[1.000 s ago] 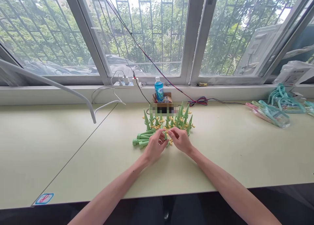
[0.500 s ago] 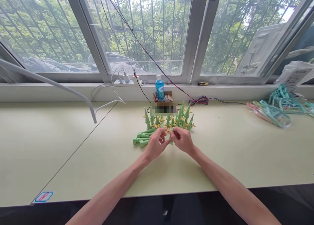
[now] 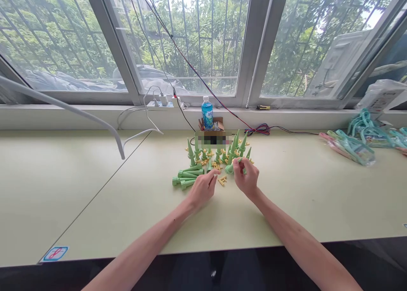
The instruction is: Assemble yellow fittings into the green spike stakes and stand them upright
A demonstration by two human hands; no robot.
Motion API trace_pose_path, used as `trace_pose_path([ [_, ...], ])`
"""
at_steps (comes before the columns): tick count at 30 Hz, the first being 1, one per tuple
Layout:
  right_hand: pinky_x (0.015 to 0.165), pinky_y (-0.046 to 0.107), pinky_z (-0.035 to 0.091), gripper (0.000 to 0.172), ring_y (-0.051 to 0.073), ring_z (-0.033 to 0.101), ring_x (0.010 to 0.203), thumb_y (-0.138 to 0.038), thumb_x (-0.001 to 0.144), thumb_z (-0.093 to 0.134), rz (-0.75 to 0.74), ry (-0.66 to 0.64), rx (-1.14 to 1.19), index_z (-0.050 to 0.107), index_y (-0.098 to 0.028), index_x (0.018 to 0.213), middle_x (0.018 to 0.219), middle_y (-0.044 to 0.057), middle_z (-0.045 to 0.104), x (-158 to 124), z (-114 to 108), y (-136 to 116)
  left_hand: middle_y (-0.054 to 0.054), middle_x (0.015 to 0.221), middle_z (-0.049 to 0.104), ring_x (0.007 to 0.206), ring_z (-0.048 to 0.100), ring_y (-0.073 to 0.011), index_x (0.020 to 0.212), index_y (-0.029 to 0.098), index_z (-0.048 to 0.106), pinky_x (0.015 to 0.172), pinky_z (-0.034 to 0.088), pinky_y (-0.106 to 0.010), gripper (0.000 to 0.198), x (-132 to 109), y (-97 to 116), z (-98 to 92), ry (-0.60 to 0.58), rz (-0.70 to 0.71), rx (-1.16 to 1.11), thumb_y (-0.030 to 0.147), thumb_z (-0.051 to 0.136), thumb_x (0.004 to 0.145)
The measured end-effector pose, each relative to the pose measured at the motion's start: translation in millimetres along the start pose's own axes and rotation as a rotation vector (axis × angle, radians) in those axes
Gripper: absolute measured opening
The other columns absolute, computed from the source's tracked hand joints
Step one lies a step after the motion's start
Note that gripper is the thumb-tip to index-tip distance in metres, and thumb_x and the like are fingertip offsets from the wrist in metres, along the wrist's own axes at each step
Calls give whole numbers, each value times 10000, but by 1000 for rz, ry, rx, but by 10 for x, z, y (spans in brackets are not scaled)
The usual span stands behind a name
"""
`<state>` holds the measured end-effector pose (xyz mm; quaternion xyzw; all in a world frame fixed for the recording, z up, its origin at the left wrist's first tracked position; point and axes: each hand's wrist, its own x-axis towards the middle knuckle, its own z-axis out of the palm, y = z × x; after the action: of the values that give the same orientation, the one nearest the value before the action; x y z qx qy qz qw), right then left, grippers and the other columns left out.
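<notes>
My right hand (image 3: 247,175) is closed around a green plant-watering spike (image 3: 228,169), its wide end showing left of the fingers. Left of it, my left hand (image 3: 203,187) is low over the table, thumb and forefinger drawn together; whether anything small is between them I cannot make out. Between the hands lie a few small yellow valves (image 3: 222,180). Beyond, several green spikes (image 3: 190,153) stand point up, many with yellow valves on their sides. By my left hand, loose green spikes (image 3: 187,174) lie in a pile.
A blue bottle (image 3: 207,115) stands in a small cardboard box (image 3: 219,123) at the back. Coiled cable (image 3: 262,130) lies right of it. Bagged teal and pink straps (image 3: 352,147) are at the far right. A white tube (image 3: 95,117) reaches in from the left.
My hands have come apart from each other. The right has moved right and slightly up with the green spike, uncovering yellow valves on the table; the left has drawn slightly down.
</notes>
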<state>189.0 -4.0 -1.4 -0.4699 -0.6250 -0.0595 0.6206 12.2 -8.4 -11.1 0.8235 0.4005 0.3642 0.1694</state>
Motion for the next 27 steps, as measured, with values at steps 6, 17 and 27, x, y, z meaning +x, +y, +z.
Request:
trace_pose_path([
  [6,562,259,432,263,138,533,547,-360,985,413,-18,65,-6,505,-205,793,731,63,646,63,-8,76,21,656,515,566,486,-120,1070,176,582,609,401,-227,332,14,-47,4,-17,83,-18,85,300,921],
  [17,570,241,422,194,132,553,602,-291,1005,413,-151,-7,-28,511,-204,862,843,65,662,376,-26,166,-40,832,651,637,557,-133,1017,168,610,617,431,-245,200,-2,21,39,-68,-5,-70,217,425,956],
  [27,591,248,374,246,148,462,611,-314,1016,396,-138,-204,-75,516,-201,834,729,22,539,463,-16,205,-29,813,612,645,521,-125,916,171,614,611,397,-234,181,-6,21,37,-119,4,-60,182,435,943],
])
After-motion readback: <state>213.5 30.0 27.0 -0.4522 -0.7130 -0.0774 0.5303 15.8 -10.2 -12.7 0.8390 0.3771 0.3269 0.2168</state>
